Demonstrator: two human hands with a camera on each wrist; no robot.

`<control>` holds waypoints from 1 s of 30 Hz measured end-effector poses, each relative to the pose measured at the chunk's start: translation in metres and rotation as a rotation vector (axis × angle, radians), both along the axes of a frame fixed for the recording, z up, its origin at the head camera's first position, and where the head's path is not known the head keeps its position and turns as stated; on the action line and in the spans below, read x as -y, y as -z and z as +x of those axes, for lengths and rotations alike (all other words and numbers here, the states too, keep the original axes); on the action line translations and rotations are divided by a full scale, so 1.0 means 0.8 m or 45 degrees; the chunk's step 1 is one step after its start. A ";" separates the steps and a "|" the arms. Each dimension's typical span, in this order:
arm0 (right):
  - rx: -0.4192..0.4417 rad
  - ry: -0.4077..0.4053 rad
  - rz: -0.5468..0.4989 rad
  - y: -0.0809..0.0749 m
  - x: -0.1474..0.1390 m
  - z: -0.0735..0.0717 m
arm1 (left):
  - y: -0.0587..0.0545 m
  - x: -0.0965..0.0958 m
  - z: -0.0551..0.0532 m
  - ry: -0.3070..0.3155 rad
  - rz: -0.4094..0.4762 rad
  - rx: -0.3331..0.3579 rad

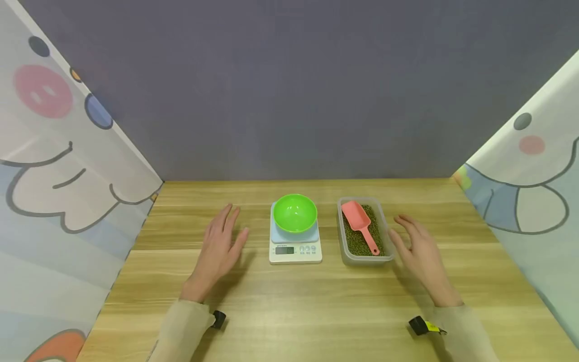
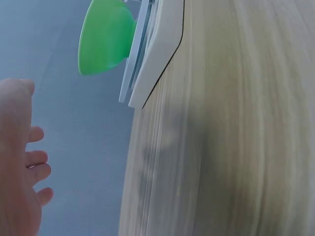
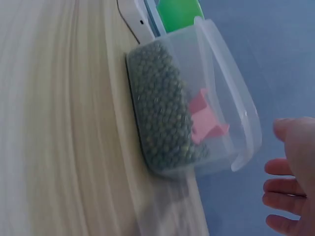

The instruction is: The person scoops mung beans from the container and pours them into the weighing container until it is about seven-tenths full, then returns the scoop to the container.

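Observation:
On the table's middle stands a white kitchen scale [image 1: 296, 254] with a small display, and a bright green bowl [image 1: 295, 213] rests on its platform. To the right of it sits a clear plastic container [image 1: 367, 260] filled with small green beans [image 1: 355, 243]. A pink scoop [image 1: 357, 216] lies on the beans, its handle toward the near side. My left hand [image 1: 219, 250] hovers left of the scale with fingers spread and holds nothing. Just right of the container, my right hand [image 1: 419, 251] is held with relaxed fingers, also holding nothing; its thumb is close by the rim.
The wooden table [image 1: 289, 311] reaches back to a plain grey panel [image 1: 289, 90]. Cartoon-printed cloths [image 1: 68, 261] hang along the left and right sides. A small black wrist device [image 1: 219, 319] sits at the left sleeve, another [image 1: 418, 326] at the right sleeve.

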State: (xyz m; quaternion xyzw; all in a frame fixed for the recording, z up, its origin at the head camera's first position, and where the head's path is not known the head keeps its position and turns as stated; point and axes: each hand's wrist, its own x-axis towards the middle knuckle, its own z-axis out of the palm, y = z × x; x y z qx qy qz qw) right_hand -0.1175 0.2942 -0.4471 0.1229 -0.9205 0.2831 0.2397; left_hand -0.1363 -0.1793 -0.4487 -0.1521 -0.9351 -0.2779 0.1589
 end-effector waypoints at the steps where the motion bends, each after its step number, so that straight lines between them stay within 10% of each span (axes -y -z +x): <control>1: -0.019 -0.005 0.008 -0.001 0.003 -0.002 | -0.001 -0.001 -0.001 0.002 0.011 -0.005; 11: -0.220 -0.105 0.148 -0.008 0.032 -0.020 | -0.008 -0.007 -0.007 0.045 0.075 0.034; 21: 0.008 0.091 0.366 -0.022 0.063 -0.020 | -0.033 -0.026 -0.030 0.131 0.217 0.040; 30: -0.028 0.151 0.548 -0.022 0.071 -0.026 | -0.029 -0.043 -0.037 0.165 0.278 0.099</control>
